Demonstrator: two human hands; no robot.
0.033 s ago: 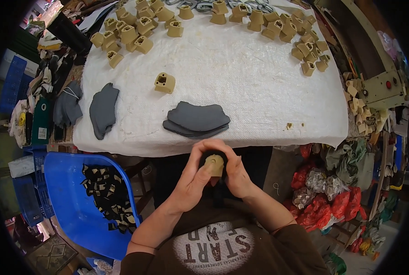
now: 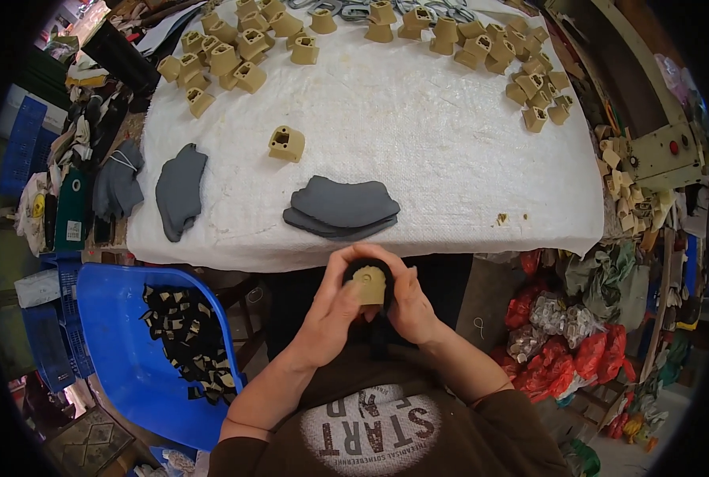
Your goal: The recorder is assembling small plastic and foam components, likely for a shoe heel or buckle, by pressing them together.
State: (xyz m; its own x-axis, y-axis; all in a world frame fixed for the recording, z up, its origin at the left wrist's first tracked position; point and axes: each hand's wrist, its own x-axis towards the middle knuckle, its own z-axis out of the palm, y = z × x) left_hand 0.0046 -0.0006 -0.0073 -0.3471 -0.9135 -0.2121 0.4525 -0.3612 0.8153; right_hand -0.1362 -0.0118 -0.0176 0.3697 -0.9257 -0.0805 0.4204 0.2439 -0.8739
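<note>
Close to my body, just off the table's near edge, both my hands hold a tan shoe heel [image 2: 370, 288]. A dark cover piece [image 2: 362, 264] curves around its far side. My left hand [image 2: 324, 318] grips from the left, with its thumb on the heel's face. My right hand [image 2: 412, 308] has its fingers wrapped around the right side. Beyond my hands lies a small stack of curved dark grey cover pieces [image 2: 342, 203]. A single tan heel [image 2: 286, 144] with holes in it stands farther off on the table.
A white woven sheet [image 2: 418, 151] covers the table. Tan heels [image 2: 251, 48] crowd its far left, with more heels [image 2: 529, 75] at the far right. Grey pieces [image 2: 181, 191] lie at left. A blue tub [image 2: 108, 342] holds several black-covered pieces. Red bags [image 2: 545, 370] sit at lower right.
My left thumb has shifted slightly down and left on the heel, uncovering more of its face. The heel is turned a little; both hands stay around it.
</note>
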